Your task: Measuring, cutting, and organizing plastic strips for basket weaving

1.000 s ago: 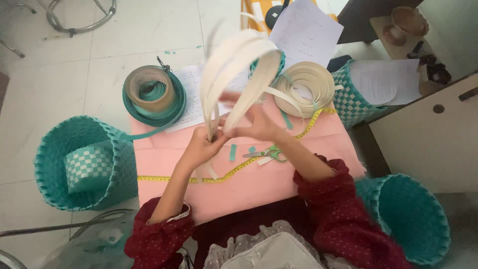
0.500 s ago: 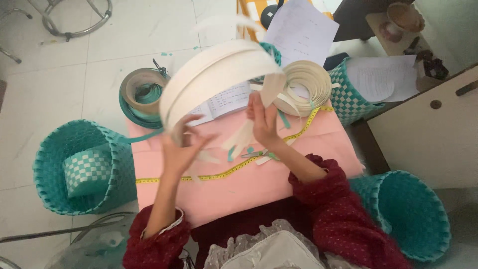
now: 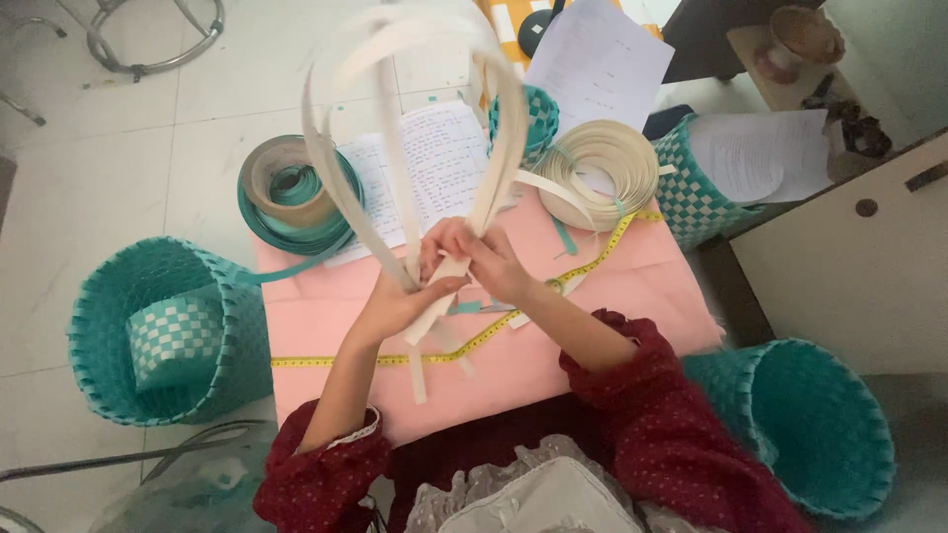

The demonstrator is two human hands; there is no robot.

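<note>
both hands meet above the pink flat board (image 3: 592,316): the left hand (image 3: 400,301) and the right hand (image 3: 484,262) have their fingers closed around the gathered ends of the long cream plastic weaving strips (image 3: 341,197), which rise in tall springy loops toward the camera. the strips look smooth, stiff and slippery, so if the pinch gets loose they could spring apart and slide out of order. a yellow soft measuring tape (image 3: 474,341) lies under the hands, a cream strip coil (image 3: 602,173) sits behind, and a teal woven basket (image 3: 158,326) lies on its side at the left.
</note>
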